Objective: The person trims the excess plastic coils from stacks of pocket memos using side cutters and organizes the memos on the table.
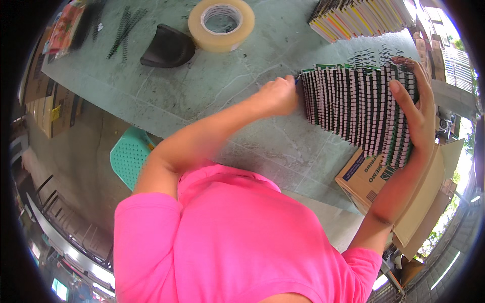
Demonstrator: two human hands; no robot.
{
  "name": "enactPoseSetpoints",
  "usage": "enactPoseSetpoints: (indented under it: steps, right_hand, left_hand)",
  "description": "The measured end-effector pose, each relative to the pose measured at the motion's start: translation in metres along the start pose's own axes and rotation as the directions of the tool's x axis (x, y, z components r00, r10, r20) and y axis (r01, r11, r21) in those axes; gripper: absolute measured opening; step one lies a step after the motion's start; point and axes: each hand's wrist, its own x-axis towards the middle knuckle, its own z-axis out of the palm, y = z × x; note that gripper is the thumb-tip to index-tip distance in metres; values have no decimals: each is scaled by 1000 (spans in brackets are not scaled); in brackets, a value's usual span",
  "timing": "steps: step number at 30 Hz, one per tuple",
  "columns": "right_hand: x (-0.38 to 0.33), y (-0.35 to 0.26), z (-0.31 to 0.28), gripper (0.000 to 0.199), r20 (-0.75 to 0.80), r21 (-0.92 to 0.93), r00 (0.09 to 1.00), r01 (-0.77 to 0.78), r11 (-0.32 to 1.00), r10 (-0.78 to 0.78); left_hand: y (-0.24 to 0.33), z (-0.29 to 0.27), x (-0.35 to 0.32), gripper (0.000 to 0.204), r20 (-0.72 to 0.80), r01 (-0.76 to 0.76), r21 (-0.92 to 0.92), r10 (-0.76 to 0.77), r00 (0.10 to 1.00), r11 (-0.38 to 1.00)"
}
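A long row of spiral notepads (353,106) stands on the table to the right, their black coils and pale punched edges facing up. At its left end is my left hand (280,96), closed in a fist; a small bluish bit shows by its fingertips, too little to name. My right hand (419,108) curves round the right end of the row, thumb on the near side and fingers over the far side, gripping it. Loose black wire coils (365,59) stick up along the far edge of the row, close to my right fingertips.
A roll of clear tape (222,43) and a black curved piece (168,46) lie on the green table (222,96). More coils (125,33) lie far left. Another notepad stack (358,20) stands far right. An open carton (369,177) and a teal stool (130,156) flank the table edge.
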Motion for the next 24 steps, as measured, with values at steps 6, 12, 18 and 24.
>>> enactPoseSetpoints:
  steps: [6, 12, 18, 24]
  right_hand:
    - [-2, -3, 1, 47, -4, 106, 999, -35, 994, 35]
    - [-3, -2, -5, 47, -30, -31, 998, 57, 998, -58]
    - [5, -5, 4, 45, -64, -31, 994, 88, 996, -90]
    - [-2, -6, -6, 47, -48, -83, 998, 25, 996, -29]
  left_hand:
    - [-61, -62, -97, 28, -98, -176, 316, 216, 971, 932]
    - [-80, -45, -107, 21, 41, -349, 347, 358, 933, 871]
    - [-41, -192, 40, 20, -507, -256, 620, 628, 591, 742]
    - [-1, -163, 24, 34, -467, -288, 153, 326, 822, 945]
